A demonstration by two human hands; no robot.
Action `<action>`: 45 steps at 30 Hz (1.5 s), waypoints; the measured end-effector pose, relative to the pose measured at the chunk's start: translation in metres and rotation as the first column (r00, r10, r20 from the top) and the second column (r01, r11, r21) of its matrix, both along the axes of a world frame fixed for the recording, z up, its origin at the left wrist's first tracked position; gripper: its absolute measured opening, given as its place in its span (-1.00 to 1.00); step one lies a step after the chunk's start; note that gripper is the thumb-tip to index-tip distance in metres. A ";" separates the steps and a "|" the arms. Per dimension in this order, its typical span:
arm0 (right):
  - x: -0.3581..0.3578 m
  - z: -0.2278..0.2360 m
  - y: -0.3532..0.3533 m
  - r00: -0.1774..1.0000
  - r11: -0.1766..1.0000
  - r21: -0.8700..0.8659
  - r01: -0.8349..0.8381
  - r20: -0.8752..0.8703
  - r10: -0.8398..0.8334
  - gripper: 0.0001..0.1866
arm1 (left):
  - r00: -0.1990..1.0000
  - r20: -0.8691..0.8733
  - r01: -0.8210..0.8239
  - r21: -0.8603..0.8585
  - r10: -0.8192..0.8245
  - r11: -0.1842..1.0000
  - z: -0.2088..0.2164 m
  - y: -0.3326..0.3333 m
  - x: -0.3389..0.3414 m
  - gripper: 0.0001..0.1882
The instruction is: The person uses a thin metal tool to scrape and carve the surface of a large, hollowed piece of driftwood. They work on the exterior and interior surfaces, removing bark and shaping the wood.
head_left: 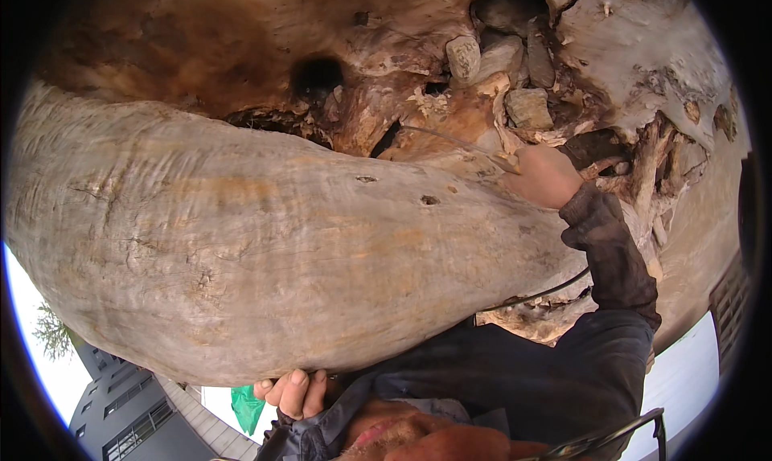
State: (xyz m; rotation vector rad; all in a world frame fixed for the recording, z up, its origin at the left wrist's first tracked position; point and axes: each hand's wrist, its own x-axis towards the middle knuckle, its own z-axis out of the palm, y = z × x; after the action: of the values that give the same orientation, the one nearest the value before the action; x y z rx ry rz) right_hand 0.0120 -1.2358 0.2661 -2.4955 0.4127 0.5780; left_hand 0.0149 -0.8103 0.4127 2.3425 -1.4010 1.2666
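Note:
A huge pale piece of weathered wood (265,244), smooth and bulging like a driftwood trunk, fills the middle of the view. My right hand (548,176) is closed around the near end of a thin metal tool (450,139). Its slim, slightly bent shaft points left, and the tip lies by a narrow dark slit (386,139) in the brown wood; whether it touches is too fine to tell. Low in the view, my left hand (294,393) curls its fingers against the trunk's lower edge. Its palm is mostly hidden.
Stones (528,109) are lodged in hollows at the upper right, beside jagged roots (647,163). A round dark hole (318,78) opens in the upper wood. A dark cord (539,292) runs beneath my right forearm. Green plastic (248,408) and a grey building (129,405) show at lower left.

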 end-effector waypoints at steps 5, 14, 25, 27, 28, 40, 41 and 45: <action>0.023 0.000 0.000 0.998 0.998 0.006 -0.063 0.020 0.063 -0.57 | 0.998 0.049 0.051 -0.013 -0.051 0.999 -0.002 -0.001 0.010 -0.85; 0.024 -0.005 -0.018 0.995 0.993 0.105 -0.048 -0.084 0.057 -0.53 | 0.997 -0.012 0.076 0.015 -0.075 0.997 0.004 0.009 0.008 -0.88; -0.090 0.056 -0.038 0.931 0.812 0.459 0.359 -0.228 -0.283 -0.59 | 1.000 -0.003 0.026 -0.017 -0.026 1.000 0.001 0.002 0.001 -0.96; -0.125 0.047 -0.045 0.916 0.733 0.549 0.401 -0.268 -0.299 -0.53 | 0.998 -0.046 -0.032 0.029 0.033 0.999 0.006 -0.001 -0.002 -0.96; -0.135 0.046 -0.046 0.911 0.693 0.592 0.411 -0.286 -0.296 -0.49 | 0.996 -0.063 -0.055 0.050 0.058 0.997 0.010 -0.003 -0.005 -0.95; -0.200 0.067 -0.042 0.879 0.606 0.637 0.477 -0.334 -0.341 -0.53 | 0.972 -0.157 -0.143 0.200 0.176 0.969 0.025 -0.006 -0.023 -0.96; -0.200 0.066 -0.043 0.882 0.602 0.645 0.471 -0.323 -0.343 -0.54 | 0.974 -0.139 -0.147 0.205 0.177 0.968 0.023 -0.005 -0.023 -0.96; -0.195 0.063 -0.049 0.870 0.557 0.669 0.492 -0.389 -0.302 -0.55 | 0.991 -0.067 -0.111 0.074 0.116 0.991 0.009 0.001 -0.014 -0.95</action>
State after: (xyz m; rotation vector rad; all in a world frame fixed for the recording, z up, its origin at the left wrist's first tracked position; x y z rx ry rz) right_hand -0.1826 -1.2844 0.3294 -1.4532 0.6518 0.6732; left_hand 0.0011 -0.8095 0.4217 2.5203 -1.3285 1.1665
